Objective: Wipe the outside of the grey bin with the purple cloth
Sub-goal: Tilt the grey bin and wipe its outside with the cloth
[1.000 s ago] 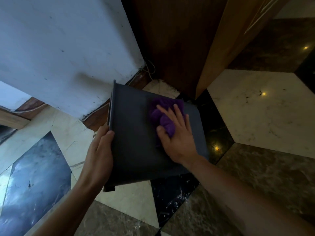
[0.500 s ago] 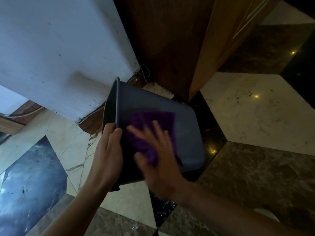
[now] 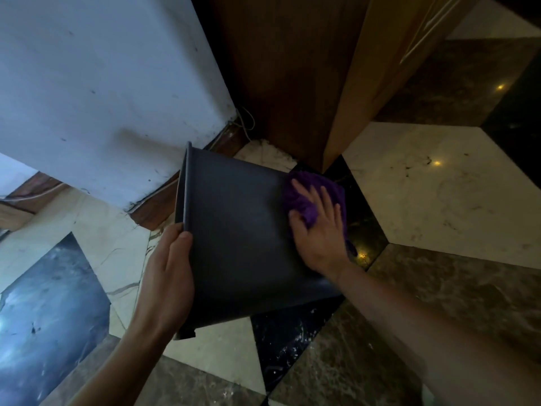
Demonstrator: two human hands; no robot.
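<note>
The grey bin (image 3: 240,230) is tipped on its side above the floor, its rim to the left and its base to the right. My left hand (image 3: 167,271) grips the rim at the lower left, thumb on the outer wall. My right hand (image 3: 320,227) lies flat on the purple cloth (image 3: 310,194), pressing it against the bin's outer wall near the base end. The cloth bunches out under my fingers and hangs past the bin's right edge. The inside of the bin is hidden.
A white wall (image 3: 102,83) with a brown skirting board (image 3: 152,206) stands behind the bin on the left. A dark wooden panel (image 3: 281,77) and a lighter wooden door frame (image 3: 363,83) rise at the back. The floor (image 3: 439,186) is polished marble in cream, black and brown.
My right hand has slid the purple cloth from near the rim by my left hand across the wall to the bin's base end. The bin has turned slightly; my left hand keeps its grip.
</note>
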